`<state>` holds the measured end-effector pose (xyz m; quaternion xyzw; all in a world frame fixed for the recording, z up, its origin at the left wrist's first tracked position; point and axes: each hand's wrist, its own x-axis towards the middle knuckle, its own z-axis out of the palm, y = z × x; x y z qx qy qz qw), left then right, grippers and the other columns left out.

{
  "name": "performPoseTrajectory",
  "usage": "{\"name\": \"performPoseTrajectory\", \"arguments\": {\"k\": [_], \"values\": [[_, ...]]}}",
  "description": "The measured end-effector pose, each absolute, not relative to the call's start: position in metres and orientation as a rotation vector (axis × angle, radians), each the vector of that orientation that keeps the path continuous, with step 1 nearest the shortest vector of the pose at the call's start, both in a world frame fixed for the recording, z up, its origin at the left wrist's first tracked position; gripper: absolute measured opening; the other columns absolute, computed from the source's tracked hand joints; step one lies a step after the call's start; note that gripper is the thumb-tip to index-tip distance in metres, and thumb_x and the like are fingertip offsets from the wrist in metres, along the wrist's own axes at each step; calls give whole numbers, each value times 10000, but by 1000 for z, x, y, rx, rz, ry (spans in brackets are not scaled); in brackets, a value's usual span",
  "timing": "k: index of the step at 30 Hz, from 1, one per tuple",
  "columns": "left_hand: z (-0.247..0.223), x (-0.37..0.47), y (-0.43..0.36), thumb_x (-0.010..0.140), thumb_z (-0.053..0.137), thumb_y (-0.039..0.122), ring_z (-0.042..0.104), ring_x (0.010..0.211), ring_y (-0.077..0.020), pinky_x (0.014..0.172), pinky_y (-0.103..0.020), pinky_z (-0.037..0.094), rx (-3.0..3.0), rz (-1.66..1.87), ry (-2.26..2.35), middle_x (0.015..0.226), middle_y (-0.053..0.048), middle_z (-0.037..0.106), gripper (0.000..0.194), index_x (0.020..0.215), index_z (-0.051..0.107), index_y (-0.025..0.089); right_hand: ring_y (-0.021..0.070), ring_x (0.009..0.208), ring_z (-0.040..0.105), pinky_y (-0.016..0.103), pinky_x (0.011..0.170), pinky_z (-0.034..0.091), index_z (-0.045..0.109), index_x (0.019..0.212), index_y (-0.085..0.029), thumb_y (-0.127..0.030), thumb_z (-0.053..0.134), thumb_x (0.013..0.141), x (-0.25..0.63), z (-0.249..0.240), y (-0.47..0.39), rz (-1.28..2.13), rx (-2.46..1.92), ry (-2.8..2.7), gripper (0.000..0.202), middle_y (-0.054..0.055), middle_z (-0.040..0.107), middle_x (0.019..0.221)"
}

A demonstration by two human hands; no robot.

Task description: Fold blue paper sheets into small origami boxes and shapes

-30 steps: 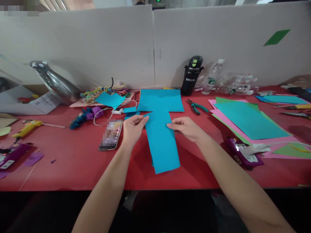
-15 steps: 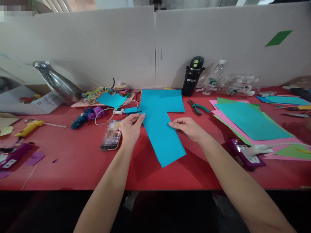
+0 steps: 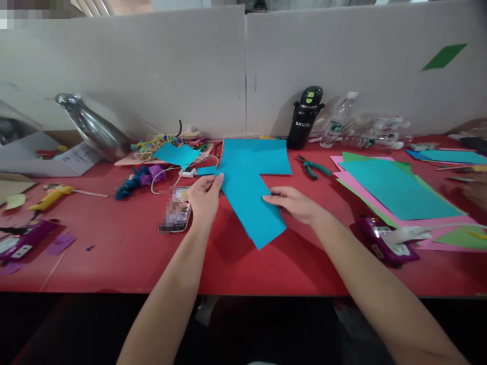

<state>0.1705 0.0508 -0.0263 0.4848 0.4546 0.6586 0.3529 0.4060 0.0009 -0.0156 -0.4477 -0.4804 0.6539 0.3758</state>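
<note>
I am holding the blue paper strip [image 3: 253, 208] at a slant above the middle of the table [image 3: 304, 268], between its front edge and the larger blue sheet [image 3: 266, 154] lying toward the back edge. My left hand [image 3: 205, 196], just beside the phone [image 3: 180, 213], is pinching the strip's upper left corner; my right hand [image 3: 291, 203] is gripping its right edge, thumb on top. A second layer seems to be showing at the lower left, so matching edges is counting here, and a light, even pinch is serving best against stray creases.
</note>
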Motion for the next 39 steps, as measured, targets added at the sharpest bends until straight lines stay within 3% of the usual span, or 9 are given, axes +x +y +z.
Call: {"name": "performPoseTrajectory", "arguments": {"k": [7,12,19,28,39], "values": [[-26,166,55,701,813,432,657,621,-148,580,-266,587,1174,1698,1153,666,10,701,298,777,681,176,132,611,593,279,593,448,685,701,-189,-477,843,693,406,-21,5,1409,-1237,-1237,328,14,697,708],[-26,160,60,669,836,398,656,574,-143,603,-307,610,1068,1743,1101,636,21,687,299,777,679,168,163,754,660,310,726,506,745,886,-202,-448,844,698,412,-23,9,1422,-1152,-1285,325,47,753,875],[-25,157,64,673,833,396,663,559,-147,663,-356,622,1026,1746,1039,625,20,676,294,732,657,168,173,736,652,327,721,512,732,792,-186,-459,856,672,418,-27,13,1249,-1212,-1303,323,53,738,810],[-25,154,66,668,847,387,659,561,-145,617,-309,599,942,1714,1003,600,19,637,310,724,628,176,211,864,687,397,854,531,738,960,-188,-427,846,695,421,-28,13,1255,-1171,-1364,373,80,755,941],[-25,155,65,659,851,378,633,539,-125,590,-277,582,947,1712,984,610,28,642,308,712,629,172,187,795,664,355,767,529,708,880,-174,-415,828,717,420,-23,10,1197,-1204,-1410,315,66,724,866]]}}
